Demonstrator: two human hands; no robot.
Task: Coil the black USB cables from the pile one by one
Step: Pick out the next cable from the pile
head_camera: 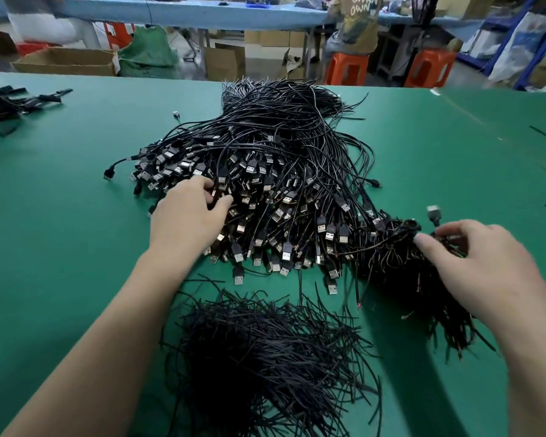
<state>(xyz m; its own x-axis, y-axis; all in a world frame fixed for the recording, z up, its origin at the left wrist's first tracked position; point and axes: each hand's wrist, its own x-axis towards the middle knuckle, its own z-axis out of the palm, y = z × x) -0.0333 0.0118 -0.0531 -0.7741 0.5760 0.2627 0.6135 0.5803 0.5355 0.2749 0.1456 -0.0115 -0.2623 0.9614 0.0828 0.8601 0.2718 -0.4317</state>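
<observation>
On the green table [60, 216], the left hand [188, 216] pinches a silver-tipped plug [214, 193] at the near-left edge of the tangled pile of thin black USB cables [281, 152]. They look light, limp and snag-prone, best drawn out by the rigid plug. The right hand [476, 266] curls its fingers onto the blurred bundle of coiled cables [391, 260].

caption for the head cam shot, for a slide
Left hand pinches a plug in the black USB cable pile on the green table; right hand holds a cable bundle.
</observation>
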